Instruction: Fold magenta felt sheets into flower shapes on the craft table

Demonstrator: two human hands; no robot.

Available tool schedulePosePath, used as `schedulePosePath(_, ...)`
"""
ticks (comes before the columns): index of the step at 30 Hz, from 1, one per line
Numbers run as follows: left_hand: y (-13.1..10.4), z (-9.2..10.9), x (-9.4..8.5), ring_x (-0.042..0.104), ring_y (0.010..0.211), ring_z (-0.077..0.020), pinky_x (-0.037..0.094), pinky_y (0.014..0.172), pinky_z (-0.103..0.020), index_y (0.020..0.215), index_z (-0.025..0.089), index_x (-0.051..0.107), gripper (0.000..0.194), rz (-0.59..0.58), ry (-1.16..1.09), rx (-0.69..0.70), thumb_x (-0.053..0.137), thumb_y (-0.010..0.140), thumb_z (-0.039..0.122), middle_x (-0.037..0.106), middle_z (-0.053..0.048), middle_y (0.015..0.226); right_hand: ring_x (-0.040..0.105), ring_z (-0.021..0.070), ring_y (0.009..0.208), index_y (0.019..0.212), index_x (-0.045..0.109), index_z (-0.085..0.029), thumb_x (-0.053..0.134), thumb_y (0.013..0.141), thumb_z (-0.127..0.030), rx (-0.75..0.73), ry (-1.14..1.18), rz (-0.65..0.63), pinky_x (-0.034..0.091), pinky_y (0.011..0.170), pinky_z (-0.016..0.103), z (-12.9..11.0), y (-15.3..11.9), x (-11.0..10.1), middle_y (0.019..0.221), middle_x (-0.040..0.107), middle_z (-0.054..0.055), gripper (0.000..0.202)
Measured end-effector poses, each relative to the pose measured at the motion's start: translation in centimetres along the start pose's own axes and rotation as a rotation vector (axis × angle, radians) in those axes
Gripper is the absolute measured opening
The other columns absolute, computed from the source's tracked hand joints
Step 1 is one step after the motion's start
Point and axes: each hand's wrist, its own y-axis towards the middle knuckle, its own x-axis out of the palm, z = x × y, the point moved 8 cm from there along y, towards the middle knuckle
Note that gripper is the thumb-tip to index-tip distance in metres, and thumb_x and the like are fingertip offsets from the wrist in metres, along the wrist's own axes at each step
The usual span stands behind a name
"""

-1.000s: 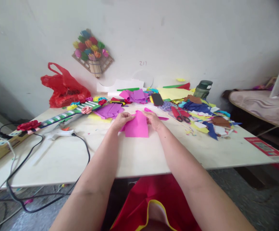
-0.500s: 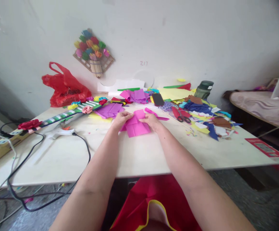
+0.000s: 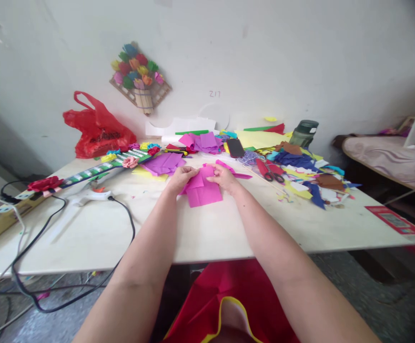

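Observation:
Near the middle of the table, both hands hold pieces of magenta crepe paper (image 3: 204, 195). My left hand (image 3: 183, 178) pinches the paper's left side, its thumb lying over the upper sheet. At the right edge, my right hand (image 3: 224, 178) grips the paper between thumb and fingers. The upper sheet overlaps a larger square that hangs toward me. Behind my right hand lie narrow magenta strips (image 3: 242, 176). Purple paper sheets (image 3: 164, 163) rest just beyond my left hand.
Scissors (image 3: 274, 176) and a pile of coloured scraps (image 3: 300, 166) lie to the right. A phone (image 3: 235, 148) and a green bottle (image 3: 303, 133) stand farther back. At left are a glue gun (image 3: 89, 196) with its black cord, a flower-trimmed strip (image 3: 100, 170) and a red bag (image 3: 98, 128).
The upper magenta sheet has shifted slightly in my fingers, and the lower square sits a little nearer to me. Both hands keep their places.

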Motion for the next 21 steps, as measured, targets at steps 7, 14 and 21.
schedulePosePath(7, -0.4, -0.5, 1.2, 0.039, 0.042, -0.0060, 0.025, 0.042, -0.021, 0.060, 0.014, 0.054, 0.032, -0.080, -0.056, -0.117, 0.074, 0.060, 0.039, 0.049, 0.003, 0.049, 0.060, 0.0168, 0.098, 0.118, 0.060, -0.020, 0.069, 0.058, -0.009, -0.116, -0.023, -0.011, 0.046, 0.091, 0.032, -0.4, 0.5, 0.5, 0.110, 0.064, 0.007, 0.061)
schedulePosePath(14, 0.1, -1.6, 1.3, 0.044, 0.044, -0.0070, 0.029, 0.044, -0.021, 0.066, 0.012, 0.060, 0.030, -0.125, 0.003, -0.123, 0.073, 0.064, 0.039, 0.054, 0.001, 0.053, 0.062, 0.0191, 0.097, 0.096, 0.072, -0.019, 0.068, 0.063, -0.011, -0.163, -0.143, -0.013, 0.043, 0.096, 0.037, -0.6, 0.5, 0.6, 0.100, 0.069, 0.005, 0.035)
schedulePosePath(21, 0.1, -1.7, 1.2, 0.052, 0.050, -0.0100, 0.036, 0.046, -0.021, 0.076, 0.010, 0.066, 0.037, -0.116, -0.015, -0.162, 0.074, 0.064, 0.044, 0.062, -0.002, 0.063, 0.063, 0.0194, 0.084, 0.078, 0.074, -0.019, 0.068, 0.062, -0.013, -0.098, -0.137, 0.041, 0.045, 0.088, 0.037, -0.3, 0.5, 0.4, 0.084, 0.071, 0.002, 0.017)
